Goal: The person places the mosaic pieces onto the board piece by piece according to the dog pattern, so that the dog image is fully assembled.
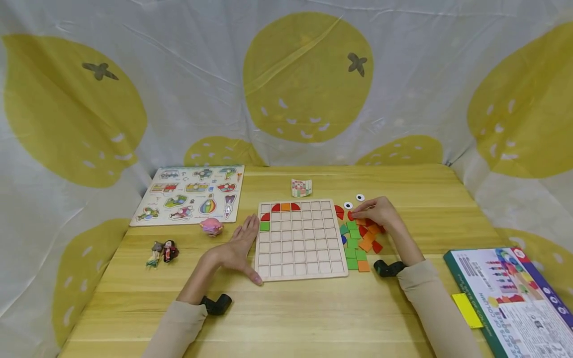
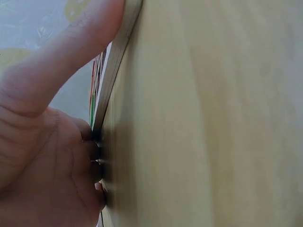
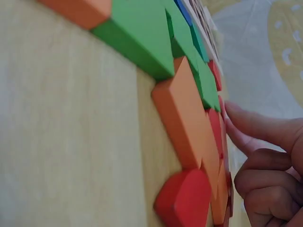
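Note:
A wooden grid board point(image 1: 299, 277) lies on the table. Red quarter-circle, orange and green pieces fill some cells at its top row and upper left. My left hand point(image 1: 237, 251) rests along the board's left side, fingers spread, the thumb at the near left corner; in the left wrist view the thumb presses the board's edge point(image 2: 111, 71). Right of the board, my right hand point(image 1: 380, 213) pinches a red quarter-circle piece point(image 1: 351, 216) between thumb and forefinger, the other fingers curled in. Below it lies a pile of green pieces point(image 1: 352, 243), orange pieces point(image 1: 365, 243) and red pieces point(image 1: 377, 247).
Two eye discs point(image 1: 360, 197) lie beyond the pile, and a small pattern card point(image 1: 302, 188) behind the board. A picture puzzle point(image 1: 188, 199), a pink toy point(image 1: 211, 226) and two figurines point(image 1: 170, 251) are at the left. At the right lies a game box point(image 1: 510, 298) with a yellow tab.

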Motion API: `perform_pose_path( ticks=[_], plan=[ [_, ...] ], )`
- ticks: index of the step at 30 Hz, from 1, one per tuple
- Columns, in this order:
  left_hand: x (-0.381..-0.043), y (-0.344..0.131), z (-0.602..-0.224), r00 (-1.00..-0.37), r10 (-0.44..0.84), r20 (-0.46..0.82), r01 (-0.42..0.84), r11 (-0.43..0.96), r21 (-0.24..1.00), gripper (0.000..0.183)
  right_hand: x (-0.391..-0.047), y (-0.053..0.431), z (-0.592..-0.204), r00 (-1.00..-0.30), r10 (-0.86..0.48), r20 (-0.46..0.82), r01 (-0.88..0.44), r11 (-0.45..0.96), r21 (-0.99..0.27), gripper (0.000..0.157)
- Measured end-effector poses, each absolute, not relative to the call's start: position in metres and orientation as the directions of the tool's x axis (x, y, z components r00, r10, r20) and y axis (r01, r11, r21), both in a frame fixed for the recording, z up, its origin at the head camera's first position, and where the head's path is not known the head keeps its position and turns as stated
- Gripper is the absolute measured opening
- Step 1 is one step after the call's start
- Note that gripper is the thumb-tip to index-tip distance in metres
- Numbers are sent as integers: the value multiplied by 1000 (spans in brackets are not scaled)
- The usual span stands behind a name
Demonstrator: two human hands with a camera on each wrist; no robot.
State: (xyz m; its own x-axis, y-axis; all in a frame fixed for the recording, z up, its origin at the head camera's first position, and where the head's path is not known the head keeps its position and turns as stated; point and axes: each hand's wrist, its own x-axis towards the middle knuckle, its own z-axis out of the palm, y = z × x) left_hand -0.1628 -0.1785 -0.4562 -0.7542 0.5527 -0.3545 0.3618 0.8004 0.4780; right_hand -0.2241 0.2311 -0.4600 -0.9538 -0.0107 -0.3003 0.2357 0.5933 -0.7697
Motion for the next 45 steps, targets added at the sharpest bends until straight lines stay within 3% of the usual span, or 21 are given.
perform_pose_path(
  ticks=[12, 31, 39, 45],
  plan=[
    [-162, -178, -458, -754, 554, -352, 360, 798, 483, 155, -225, 226, -455, -950, -127, -285, 144, 629, -763, 27],
    [-162, -178, -456, -752, 554, -358, 367, 802, 471, 155, -228, 226, -457, -960, -137, -244, 103, 639, -762, 29],
    [-162, -180, -455, -755, 553, -352, 368, 802, 471, 155, -229, 220, -448, -931, -304, -202, -35, 626, -779, 26],
    [-161, -180, -455, -754, 558, -347, 374, 798, 472, 154, -226, 146, -439, -836, -521, -172, -190, 568, -801, 20]
  ],
)
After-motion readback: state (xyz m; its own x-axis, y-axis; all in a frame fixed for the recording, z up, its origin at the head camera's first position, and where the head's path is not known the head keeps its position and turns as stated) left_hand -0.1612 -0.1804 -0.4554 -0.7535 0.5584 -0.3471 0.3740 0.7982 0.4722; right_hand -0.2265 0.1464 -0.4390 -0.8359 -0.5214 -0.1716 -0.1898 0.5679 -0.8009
